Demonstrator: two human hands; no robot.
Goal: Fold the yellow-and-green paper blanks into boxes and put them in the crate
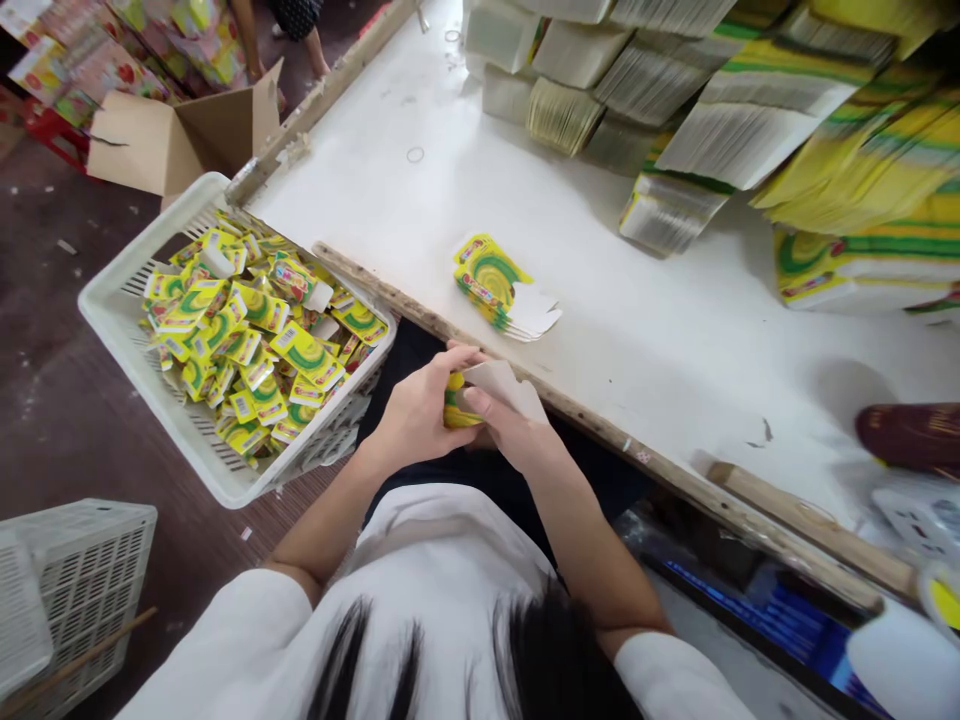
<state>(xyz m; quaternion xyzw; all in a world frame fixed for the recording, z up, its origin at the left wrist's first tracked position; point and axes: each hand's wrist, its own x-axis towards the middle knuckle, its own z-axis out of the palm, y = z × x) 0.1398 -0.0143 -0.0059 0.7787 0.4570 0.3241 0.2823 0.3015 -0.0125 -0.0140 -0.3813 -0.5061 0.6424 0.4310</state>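
Between my two hands, at the table's front edge, is a small yellow-green carton (pixel 456 408) with a white inner flap standing up on its right. My left hand (pixel 420 415) wraps round its printed left side. My right hand (pixel 514 430) grips the white flap side, thumb on top. Just beyond them on the white table (pixel 390 210) lies a short fanned stack of flat cartons (pixel 491 280), white ends to the right. To my left, a white plastic basket (pixel 101 300) holds many folded yellow-green cartons (pixel 307 355).
Bundles of flat cartons (pixel 742 130) are piled at the back right. A dark red cylinder (pixel 911 437) and a power strip (pixel 915 520) sit at the right. An open cardboard box (pixel 135 140), another crate (pixel 90 580) and a person's legs (pixel 307 35) show at left.
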